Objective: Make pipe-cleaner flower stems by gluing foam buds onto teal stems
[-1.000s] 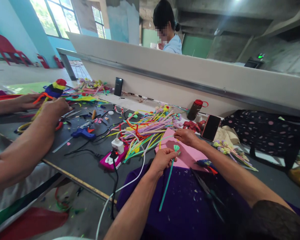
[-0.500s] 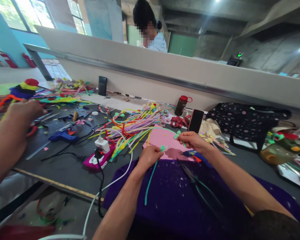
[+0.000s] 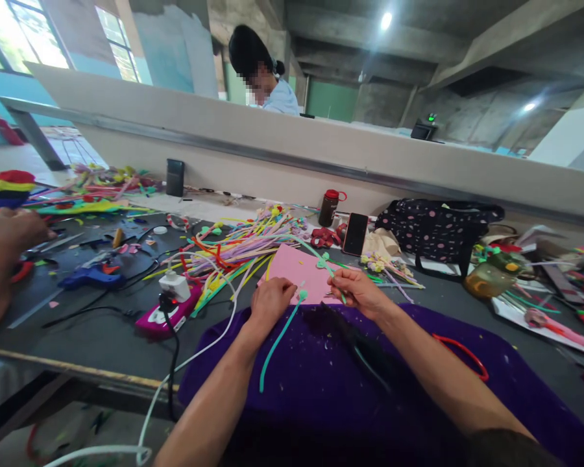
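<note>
My left hand [image 3: 268, 303] is closed round the top of a teal pipe cleaner [image 3: 276, 342] whose stem trails down over the purple cloth [image 3: 321, 389]. My right hand [image 3: 357, 292] is closed on a second green pipe cleaner [image 3: 324, 262] with a small loop, lifted over the pink foam sheet [image 3: 296, 271]. Both hands are close together at the near edge of the pink sheet. Beyond them lies a heap of coloured pipe cleaners [image 3: 238, 245].
A co-worker's hand [image 3: 4, 233] works at the left by a blue glue gun [image 3: 88, 277]. A pink power strip with a white plug [image 3: 168, 303] lies left of me. A phone [image 3: 355, 234], bottle [image 3: 328, 207], dark spotted bag [image 3: 433, 228] and dark pliers [image 3: 365, 353] are nearby.
My right hand has drawn a green pipe cleaner out of the heap and back toward my left hand. The camera has turned right. The co-worker's hand has slid toward the left edge.
</note>
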The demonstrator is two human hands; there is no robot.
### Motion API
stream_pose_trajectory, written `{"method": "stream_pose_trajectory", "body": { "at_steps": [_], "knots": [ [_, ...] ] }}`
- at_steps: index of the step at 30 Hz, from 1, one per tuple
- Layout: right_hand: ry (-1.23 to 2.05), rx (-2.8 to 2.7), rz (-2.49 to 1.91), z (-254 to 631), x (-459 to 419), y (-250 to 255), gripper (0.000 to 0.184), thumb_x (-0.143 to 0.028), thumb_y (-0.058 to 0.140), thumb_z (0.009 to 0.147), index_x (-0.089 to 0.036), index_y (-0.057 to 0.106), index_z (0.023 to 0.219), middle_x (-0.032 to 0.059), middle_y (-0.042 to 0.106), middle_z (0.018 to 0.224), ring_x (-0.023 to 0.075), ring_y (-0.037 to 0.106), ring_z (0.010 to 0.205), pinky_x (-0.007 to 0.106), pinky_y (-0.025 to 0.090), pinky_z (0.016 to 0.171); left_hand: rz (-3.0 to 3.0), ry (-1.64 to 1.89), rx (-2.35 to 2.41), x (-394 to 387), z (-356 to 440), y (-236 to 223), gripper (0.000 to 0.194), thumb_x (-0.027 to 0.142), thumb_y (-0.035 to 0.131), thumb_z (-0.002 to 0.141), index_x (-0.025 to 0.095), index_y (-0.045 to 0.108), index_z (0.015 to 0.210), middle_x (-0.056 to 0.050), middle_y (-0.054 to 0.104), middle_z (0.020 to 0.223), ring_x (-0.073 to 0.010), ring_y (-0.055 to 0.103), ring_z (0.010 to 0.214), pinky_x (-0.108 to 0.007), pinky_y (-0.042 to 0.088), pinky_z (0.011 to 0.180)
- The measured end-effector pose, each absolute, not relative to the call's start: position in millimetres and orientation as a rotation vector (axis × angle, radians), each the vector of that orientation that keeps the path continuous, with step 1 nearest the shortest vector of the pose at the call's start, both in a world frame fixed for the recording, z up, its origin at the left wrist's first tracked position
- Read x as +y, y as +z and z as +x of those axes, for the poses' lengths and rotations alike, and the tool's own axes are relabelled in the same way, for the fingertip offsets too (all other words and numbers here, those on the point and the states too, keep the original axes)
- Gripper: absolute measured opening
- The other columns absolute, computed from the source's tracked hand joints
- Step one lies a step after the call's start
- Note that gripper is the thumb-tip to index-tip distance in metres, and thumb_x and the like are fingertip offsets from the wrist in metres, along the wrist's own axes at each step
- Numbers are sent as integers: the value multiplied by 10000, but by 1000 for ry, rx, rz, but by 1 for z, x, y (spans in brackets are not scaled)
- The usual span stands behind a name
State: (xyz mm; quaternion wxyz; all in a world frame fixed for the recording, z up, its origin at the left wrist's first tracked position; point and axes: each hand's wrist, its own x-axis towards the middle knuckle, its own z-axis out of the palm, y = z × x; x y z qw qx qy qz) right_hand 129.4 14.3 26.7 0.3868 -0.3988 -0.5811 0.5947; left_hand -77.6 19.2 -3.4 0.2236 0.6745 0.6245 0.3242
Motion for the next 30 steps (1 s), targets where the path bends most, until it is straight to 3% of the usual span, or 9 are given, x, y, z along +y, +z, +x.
{"method": "stream_pose_trajectory", "body": {
  "at_steps": [4,6,10,15,18,23,30],
  "knots": [
    [1454,-1491,-1015,124,8,21,210,-355,611,728,-149,569,729,-51,554,538,18,352,347,148,209,330,1791,955,1511,19,-62,9,344,422,448,785,166,672,835,-42,663,712,-116,554,548,-203,368,469],
    [1433,-1508,-1018,121,5,18,199,-342,604,734,-149,563,708,-49,561,542,23,380,357,150,242,344,1484,983,1149,22,-53,10,346,423,542,729,132,653,881,-45,646,707,-87,510,467,-181,329,388],
    [1406,-1606,-1103,115,-1,9,202,-332,562,755,-150,538,672,-49,563,533,24,386,334,153,243,336,1068,1105,941,35,-49,7,268,310,651,650,113,650,832,-30,622,683,-49,476,427,-143,294,336],
    [1579,-1690,-1190,110,-17,5,208,-335,531,767,-151,510,672,-47,571,505,24,397,290,135,215,291,922,1115,944,43,-68,6,264,274,621,689,118,640,902,-24,630,694,-19,449,407,-123,302,334],
    [1703,-1660,-1264,106,-26,10,199,-364,503,782,-168,491,750,-51,583,507,41,444,288,119,222,264,778,1205,846,39,-78,10,276,223,613,695,125,628,954,-41,652,763,-42,532,503,-116,347,370],
    [1835,-1647,-1284,103,-36,10,196,-376,488,789,-181,461,792,-53,581,501,61,481,293,119,282,267,737,1305,853,29,-76,16,299,315,564,747,138,614,983,-48,664,789,-100,608,641,-144,425,448],
    [1747,-1888,-1226,100,-45,5,182,-354,477,810,-182,506,757,-42,566,539,64,498,344,137,310,318,707,1141,744,30,-82,14,240,241,561,755,135,595,968,36,555,572,-31,492,413,-101,321,322]
  ]
}}
